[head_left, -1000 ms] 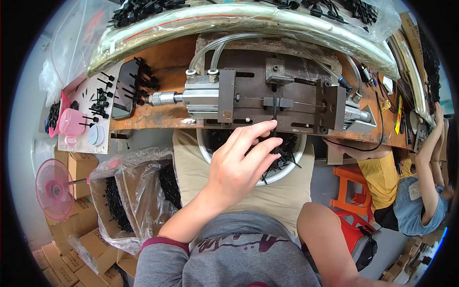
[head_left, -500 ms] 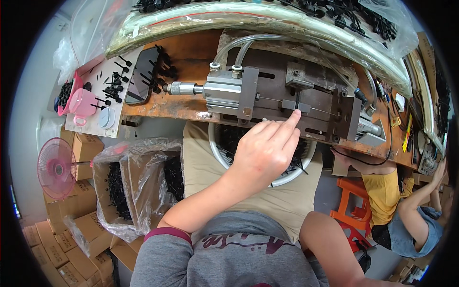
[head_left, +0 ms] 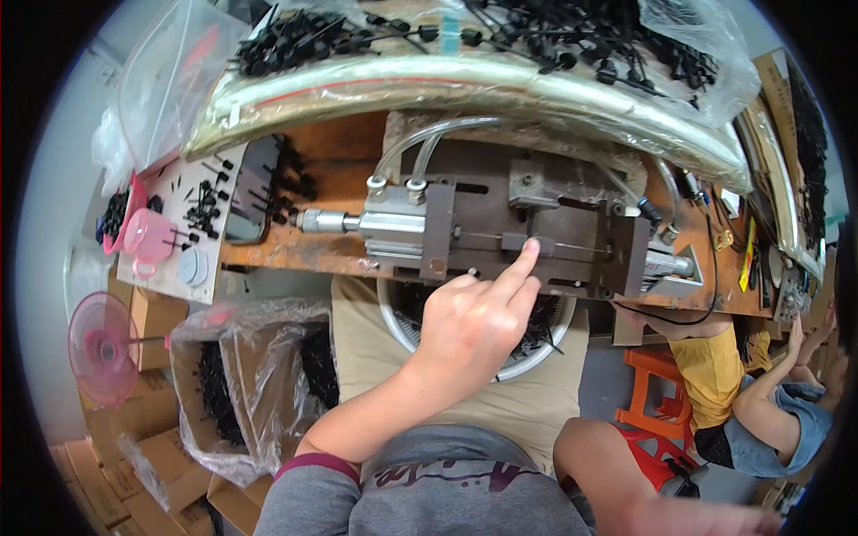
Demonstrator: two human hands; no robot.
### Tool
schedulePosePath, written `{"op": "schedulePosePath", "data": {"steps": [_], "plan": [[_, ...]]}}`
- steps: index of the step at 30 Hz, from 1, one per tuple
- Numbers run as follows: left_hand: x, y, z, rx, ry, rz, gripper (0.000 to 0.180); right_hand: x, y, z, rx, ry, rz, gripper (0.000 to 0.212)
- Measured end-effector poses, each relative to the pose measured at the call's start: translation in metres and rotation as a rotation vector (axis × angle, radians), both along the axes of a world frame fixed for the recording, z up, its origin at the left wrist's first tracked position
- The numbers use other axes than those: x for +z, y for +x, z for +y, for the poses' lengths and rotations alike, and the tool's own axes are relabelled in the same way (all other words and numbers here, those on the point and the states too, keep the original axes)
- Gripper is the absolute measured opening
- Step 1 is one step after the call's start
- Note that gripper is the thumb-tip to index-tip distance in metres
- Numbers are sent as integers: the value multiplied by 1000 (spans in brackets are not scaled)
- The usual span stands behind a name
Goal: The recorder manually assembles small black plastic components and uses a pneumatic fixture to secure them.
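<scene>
My left hand [head_left: 478,322] reaches over the front edge of a metal bench fixture [head_left: 438,228] with silver air cylinders at both ends. Its index finger is stretched out, the tip resting on a small dark block [head_left: 514,241] in the middle of the fixture. The other fingers bend under the palm, and nothing shows in them. A thin rod runs out from each side of the block. My right hand [head_left: 715,516] is low at the lower right, away from the bench and smeared by motion, so its fingers are unclear.
A basin [head_left: 391,322] of black parts sits on my lap. Left stand a pink cup [head_left: 147,234], a plastic-lined box [head_left: 255,375] and a pink fan [head_left: 103,348]. Black stemmed parts [head_left: 304,36] heap behind the fixture. Another person [head_left: 773,411] sits at right near an orange stool [head_left: 657,389].
The view has tilted, so the bench sits lower in the picture. My left index fingertip stays at the block. My right hand has come into view at the bottom right.
</scene>
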State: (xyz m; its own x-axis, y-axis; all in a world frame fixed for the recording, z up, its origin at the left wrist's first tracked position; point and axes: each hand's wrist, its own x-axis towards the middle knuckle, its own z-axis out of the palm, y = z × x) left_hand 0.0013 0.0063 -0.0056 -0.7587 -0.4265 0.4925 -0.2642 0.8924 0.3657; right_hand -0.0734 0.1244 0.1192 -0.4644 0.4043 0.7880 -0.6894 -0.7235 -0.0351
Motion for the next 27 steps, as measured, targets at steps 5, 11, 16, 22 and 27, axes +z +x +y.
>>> {"op": "schedulePosePath", "data": {"steps": [5, 11, 16, 22, 27], "plan": [[4, 1, -2, -22, 11, -8, 24, -22, -32, -3, -18, 76, -134, 30], [1, 1, -3, -17, -5, -34, 23, -32, -119, -52, -86, 739, -189, 20], [5, 3, -3, -16, 13, -21, 23, 0, -189, -109, -440, 1323, 333, 20], [6, 6, -2, -83, 63, 23, 23, 9, -248, -172, -637, 1709, 844, 54], [10, 32, 10, -282, 215, -32, 22, 17, -226, -206, -465, 2084, 725, 65]]}}
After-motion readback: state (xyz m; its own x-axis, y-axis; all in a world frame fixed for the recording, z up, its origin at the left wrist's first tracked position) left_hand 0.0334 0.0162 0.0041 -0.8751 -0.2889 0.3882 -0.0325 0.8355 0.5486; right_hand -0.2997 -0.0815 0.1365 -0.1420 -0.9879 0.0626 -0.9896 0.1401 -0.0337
